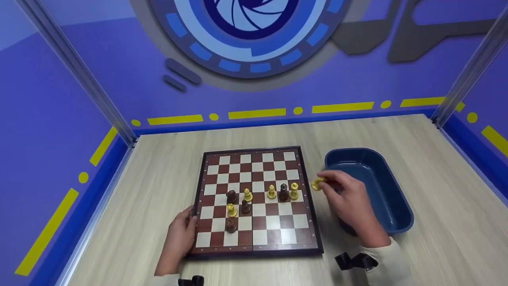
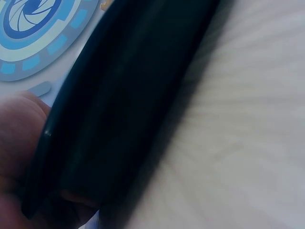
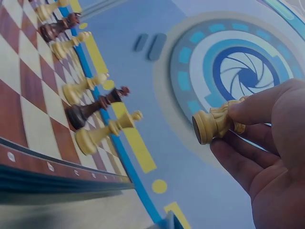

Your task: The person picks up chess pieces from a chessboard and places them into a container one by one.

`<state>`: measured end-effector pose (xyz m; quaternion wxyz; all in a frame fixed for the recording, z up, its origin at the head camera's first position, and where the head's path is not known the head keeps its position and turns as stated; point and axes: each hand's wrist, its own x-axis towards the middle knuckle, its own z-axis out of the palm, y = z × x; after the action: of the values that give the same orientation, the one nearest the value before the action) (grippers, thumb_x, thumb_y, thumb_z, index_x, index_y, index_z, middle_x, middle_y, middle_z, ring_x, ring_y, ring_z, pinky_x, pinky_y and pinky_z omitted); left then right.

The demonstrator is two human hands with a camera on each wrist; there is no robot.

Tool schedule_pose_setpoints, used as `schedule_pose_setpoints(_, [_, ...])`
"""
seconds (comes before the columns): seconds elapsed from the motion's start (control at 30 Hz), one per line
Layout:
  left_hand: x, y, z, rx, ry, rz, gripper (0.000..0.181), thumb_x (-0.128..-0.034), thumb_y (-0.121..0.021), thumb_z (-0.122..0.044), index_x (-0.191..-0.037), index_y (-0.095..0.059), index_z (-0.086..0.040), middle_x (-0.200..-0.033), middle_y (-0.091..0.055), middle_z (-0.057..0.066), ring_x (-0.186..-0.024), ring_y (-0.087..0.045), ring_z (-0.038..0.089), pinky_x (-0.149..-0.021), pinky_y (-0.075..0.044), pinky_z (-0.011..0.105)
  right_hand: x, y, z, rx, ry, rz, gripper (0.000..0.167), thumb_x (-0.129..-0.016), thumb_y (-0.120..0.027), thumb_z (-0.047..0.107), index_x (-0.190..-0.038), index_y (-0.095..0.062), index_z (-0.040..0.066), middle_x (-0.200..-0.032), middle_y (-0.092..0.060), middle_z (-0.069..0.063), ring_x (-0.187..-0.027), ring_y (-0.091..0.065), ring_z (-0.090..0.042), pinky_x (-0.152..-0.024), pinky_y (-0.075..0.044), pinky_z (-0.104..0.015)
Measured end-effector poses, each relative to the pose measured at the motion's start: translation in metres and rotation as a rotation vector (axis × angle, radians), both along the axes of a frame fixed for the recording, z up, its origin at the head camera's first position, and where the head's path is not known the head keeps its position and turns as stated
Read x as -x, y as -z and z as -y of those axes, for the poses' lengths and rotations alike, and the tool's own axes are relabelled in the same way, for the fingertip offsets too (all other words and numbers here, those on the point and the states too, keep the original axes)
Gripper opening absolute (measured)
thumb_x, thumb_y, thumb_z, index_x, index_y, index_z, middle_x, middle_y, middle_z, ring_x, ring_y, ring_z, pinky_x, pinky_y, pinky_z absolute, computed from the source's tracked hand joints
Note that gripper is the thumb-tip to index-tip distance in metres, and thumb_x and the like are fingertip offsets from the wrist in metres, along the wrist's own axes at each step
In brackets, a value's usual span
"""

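Eight chess pieces (image 1: pixel 271 192) standing on the board (image 1: pixel 274 241), left hand (image 1: pixel 180 234) gripping its left edge. Pale piece (image 1: pixel 318 184) pinched in right hand (image 1: pixel 351 200), off board's right edge near the bin (image 1: pixel 383 194), so not yet set down; looks partway, can't tell how many remain

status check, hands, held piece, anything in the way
Left hand grips chessboard edge. Right hand pinches yellow chess piece beside it. Possible obstacles: other pieces on chessboard.
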<state>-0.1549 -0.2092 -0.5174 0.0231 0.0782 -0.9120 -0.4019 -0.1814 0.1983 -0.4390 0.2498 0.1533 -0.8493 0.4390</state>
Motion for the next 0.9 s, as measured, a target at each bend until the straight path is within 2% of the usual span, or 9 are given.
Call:
schedule_pose_setpoints(0.27, [-0.001,0.0,0.001,0.004,0.003,-0.013,0.041,-0.1005,-0.048,-0.01,-0.139,-0.047,0.004,-0.108,-0.062,0.017,-0.096,-0.064,0.025,-0.083,-0.052,0.043,0.001,-0.005,-0.016,0.034,0.047,0.064,0.021,-0.085,-0.071,0.001,-0.106,-0.071,0.006,-0.101,-0.072,-0.004,-0.088,-0.066,-0.006,-0.077,-0.049,-0.006])
schedule_pose_setpoints(0.47, [-0.001,0.001,0.001,0.006,0.004,-0.015,0.042,-0.1006,-0.048,-0.01,-0.139,-0.047,0.004,-0.108,-0.062,0.016,-0.096,-0.064,0.024,-0.083,-0.052,0.042,0.003,-0.004,-0.029,0.021,0.105,0.118,0.019,-0.09,-0.068,0.008,-0.109,-0.07,0.009,-0.103,-0.071,-0.005,-0.088,-0.067,-0.008,-0.076,-0.048,-0.004])
schedule_pose_setpoints(0.63, [-0.002,0.001,0.002,0.007,0.005,-0.025,0.041,-0.1003,-0.049,-0.01,-0.139,-0.048,0.004,-0.109,-0.062,0.018,-0.098,-0.064,0.026,-0.085,-0.051,0.044,0.005,-0.002,-0.037,0.016,0.119,0.15,0.019,-0.091,-0.067,0.011,-0.11,-0.069,0.008,-0.105,-0.07,-0.006,-0.091,-0.067,-0.008,-0.077,-0.047,-0.003])
schedule_pose_setpoints(0.9, [-0.001,0.003,0.002,0.003,0.027,-0.041,0.042,-0.1002,-0.047,-0.008,-0.139,-0.045,0.007,-0.112,-0.062,0.02,-0.1,-0.065,0.028,-0.086,-0.052,0.044,0.007,0.001,-0.048,-0.011,0.159,0.206,0.02,-0.088,-0.07,0.007,-0.108,-0.07,0.007,-0.102,-0.071,-0.008,-0.084,-0.057,0.014,-0.072,-0.047,-0.002])
